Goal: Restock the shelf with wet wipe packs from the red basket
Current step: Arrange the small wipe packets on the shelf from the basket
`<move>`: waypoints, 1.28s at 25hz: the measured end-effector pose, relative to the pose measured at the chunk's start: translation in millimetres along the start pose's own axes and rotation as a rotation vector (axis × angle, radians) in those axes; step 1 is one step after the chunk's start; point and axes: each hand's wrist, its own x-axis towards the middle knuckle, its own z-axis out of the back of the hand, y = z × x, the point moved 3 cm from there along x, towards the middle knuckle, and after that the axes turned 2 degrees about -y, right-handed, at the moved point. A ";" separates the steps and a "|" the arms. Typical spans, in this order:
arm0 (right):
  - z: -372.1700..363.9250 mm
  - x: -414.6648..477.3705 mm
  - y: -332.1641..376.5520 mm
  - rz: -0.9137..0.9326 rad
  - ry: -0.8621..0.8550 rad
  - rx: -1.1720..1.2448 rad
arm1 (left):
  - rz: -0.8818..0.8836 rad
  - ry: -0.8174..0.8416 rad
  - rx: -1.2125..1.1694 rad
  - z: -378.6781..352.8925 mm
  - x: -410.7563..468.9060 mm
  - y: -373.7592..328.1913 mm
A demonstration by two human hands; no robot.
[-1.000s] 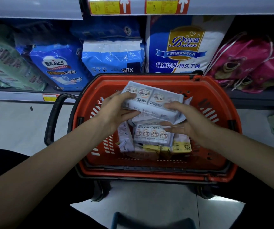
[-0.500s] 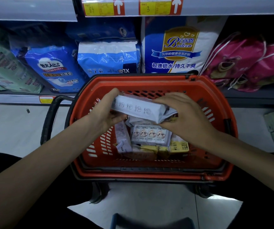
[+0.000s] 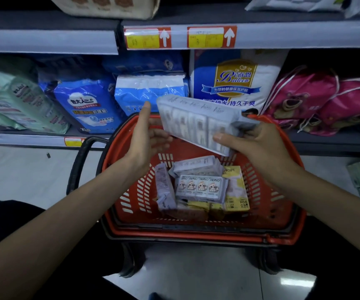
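One wet wipe pack point(image 3: 196, 124) sits tilted in your right hand point(image 3: 261, 148), thumb and fingers clamped on its end, while your left hand point(image 3: 146, 139) hangs flat-open just beside it. Beneath both hands more packs point(image 3: 200, 187) lie in the red basket point(image 3: 196, 236); the shelf point(image 3: 44, 40) stands beyond.

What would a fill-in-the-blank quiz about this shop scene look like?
1. The right hand grips a wet wipe pack above a basket whose colour is ____.
2. The left hand, its fingers relaxed, holds ____.
3. The white arrows on the price tags point ____.
Missing words: red; nothing; up.
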 end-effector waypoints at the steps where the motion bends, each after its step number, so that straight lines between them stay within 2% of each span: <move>1: 1.9 0.9 3.9 -0.019 -0.002 0.065 | -0.058 0.007 -0.011 0.2 -2.2 -6.4; 5: 4.0 -6.3 28.9 -0.056 0.064 0.291 | -0.238 0.062 0.041 1.7 -18.5 -26.0; 7: 3.1 -13.6 40.8 -0.021 0.090 0.333 | -0.258 0.103 0.012 3.3 -30.0 -35.7; 11: 5.7 -30.2 67.0 0.087 0.069 0.292 | -0.253 0.169 -0.125 3.4 -55.1 -70.6; 17: 16.2 -61.1 119.1 0.356 0.027 0.194 | -0.418 0.140 -0.177 -6.3 -97.9 -136.5; 20: 14.2 -78.9 155.8 0.393 0.016 0.226 | -0.528 0.117 -0.236 -21.9 -114.6 -171.9; 24: 11.7 -80.0 200.0 0.484 -0.135 0.141 | -0.687 0.081 -0.332 -50.1 -132.2 -218.4; 32: 3.9 -21.0 287.9 0.749 -0.325 0.178 | -1.009 0.084 -0.189 -82.7 -146.8 -299.7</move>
